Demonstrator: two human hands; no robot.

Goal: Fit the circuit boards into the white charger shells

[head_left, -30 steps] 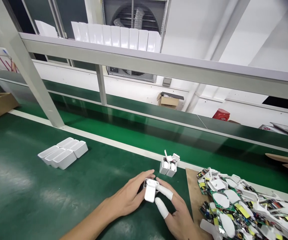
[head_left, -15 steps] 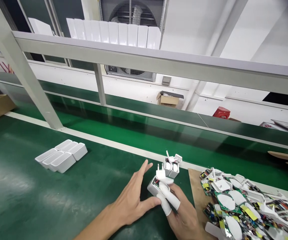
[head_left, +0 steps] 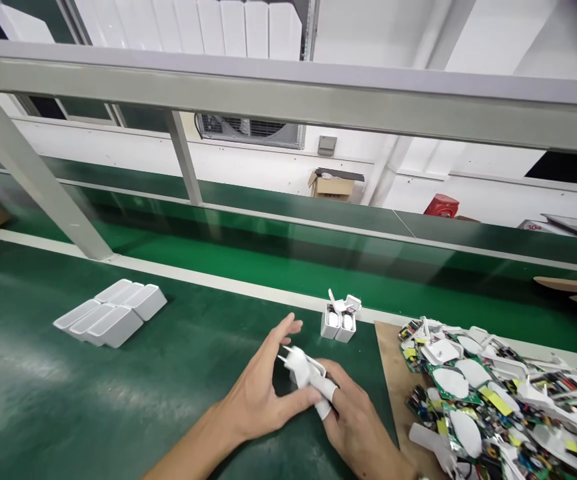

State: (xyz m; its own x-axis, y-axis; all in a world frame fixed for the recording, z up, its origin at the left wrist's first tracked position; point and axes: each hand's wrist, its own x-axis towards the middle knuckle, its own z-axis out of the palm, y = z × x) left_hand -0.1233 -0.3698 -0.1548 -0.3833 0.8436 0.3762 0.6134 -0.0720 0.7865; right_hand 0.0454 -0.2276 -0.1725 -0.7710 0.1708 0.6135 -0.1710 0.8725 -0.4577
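Note:
My right hand, with white covers on two fingertips, grips a white power adapter whose two plug pins point left. My left hand is around its left side, fingers stretched and thumb apart. The left thumb tip reaches the adapter's lower edge; whether it presses on it I cannot tell. Beyond my hands, two white adapter cases stand side by side, parts inside and their lids tilted up on top. The inside of the held adapter is mostly hidden by my fingers.
At right, a heap of circuit boards with white parts lies on brown cardboard. Several open white cases form a block at left on the green table. A metal rail crosses above, its post at left.
The adapter in my right hand has tipped over: its pins pointed up before and now point left. It has moved slightly left between my hands. The head view has shifted slightly.

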